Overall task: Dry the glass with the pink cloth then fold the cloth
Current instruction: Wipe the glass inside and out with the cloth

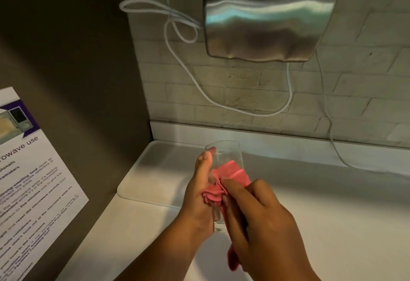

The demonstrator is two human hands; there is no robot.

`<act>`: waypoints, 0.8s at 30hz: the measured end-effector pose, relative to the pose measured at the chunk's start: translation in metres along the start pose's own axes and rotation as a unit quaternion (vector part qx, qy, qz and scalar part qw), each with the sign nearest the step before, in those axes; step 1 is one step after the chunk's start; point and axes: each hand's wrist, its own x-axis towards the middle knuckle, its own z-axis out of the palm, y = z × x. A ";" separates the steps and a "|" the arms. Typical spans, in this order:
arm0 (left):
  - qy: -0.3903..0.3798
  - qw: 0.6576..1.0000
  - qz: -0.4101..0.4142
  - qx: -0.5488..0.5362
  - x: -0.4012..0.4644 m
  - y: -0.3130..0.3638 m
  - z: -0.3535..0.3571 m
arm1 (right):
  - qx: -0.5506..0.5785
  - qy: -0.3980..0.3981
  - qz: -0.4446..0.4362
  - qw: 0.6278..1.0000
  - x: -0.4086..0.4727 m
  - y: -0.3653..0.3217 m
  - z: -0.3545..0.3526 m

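Item: clear drinking glass (224, 158) — held above the white counter (332, 225), tilted with its mouth pointing away from the person and its base towards the wrist. The left hand (199, 192) is wrapped around its side, thumb lying along the wall; a steadying hold, it seems, so the other hand can work.

Item: pink cloth (230, 176) — bunched against the glass, part showing through the glass wall, a tail hanging below the right hand (255, 214). Right fingers are pinched together on the cloth, pressing it to the glass.

Stage, as judged: drying under way; folding not begun.

Surroundings: clear tray (155, 169) on the counter beneath; steel hand dryer (270, 18) on the tiled wall with white cable (177, 63) looped; microwave-use notice (33, 180) at left.
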 end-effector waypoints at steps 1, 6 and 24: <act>-0.006 1.000 0.002 0.008 -0.002 0.000 0.001 | -0.005 0.000 0.008 1.000 0.003 -0.001 0.001; -0.052 0.995 0.032 0.081 -0.009 -0.007 0.006 | -0.028 0.010 0.046 0.998 0.034 -0.001 0.004; -0.004 0.982 0.087 0.169 0.011 0.004 0.008 | 0.027 0.014 0.076 0.997 0.055 0.013 0.024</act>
